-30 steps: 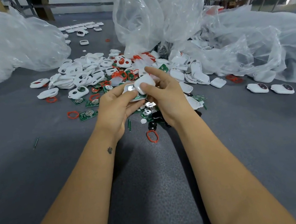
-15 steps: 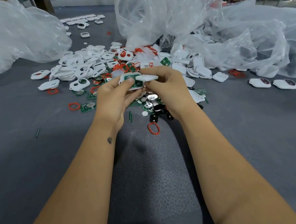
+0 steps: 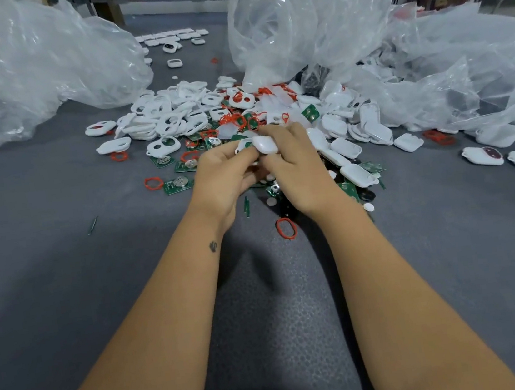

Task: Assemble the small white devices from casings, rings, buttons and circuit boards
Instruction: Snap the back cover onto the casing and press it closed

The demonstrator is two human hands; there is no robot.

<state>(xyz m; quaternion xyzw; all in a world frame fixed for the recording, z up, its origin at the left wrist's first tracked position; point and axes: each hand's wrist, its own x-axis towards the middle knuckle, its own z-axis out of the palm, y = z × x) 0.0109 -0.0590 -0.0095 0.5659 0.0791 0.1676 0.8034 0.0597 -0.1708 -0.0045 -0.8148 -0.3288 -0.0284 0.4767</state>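
Hands are meeting over the pile of small parts on the gray table (image 3: 65, 285). The left hand (image 3: 224, 179) is curling its fingers round a white casing (image 3: 244, 145) with a green board inside it, and the right hand (image 3: 298, 169) is pinching a white cover (image 3: 265, 145) and pushing it down onto that casing. Half a second ago the cover was lying flat and a little apart from the casing, with the green board showing; now the cover is tipping over it and hiding most of the green. The hands are also sitting closer together than before. A red ring (image 3: 286, 228) is lying on the table just below the right wrist. Green circuit boards (image 3: 177, 184) are lying to the left of the hands. Two finished devices (image 3: 506, 157) are resting far to the right, near the clear plastic bags (image 3: 276, 22).
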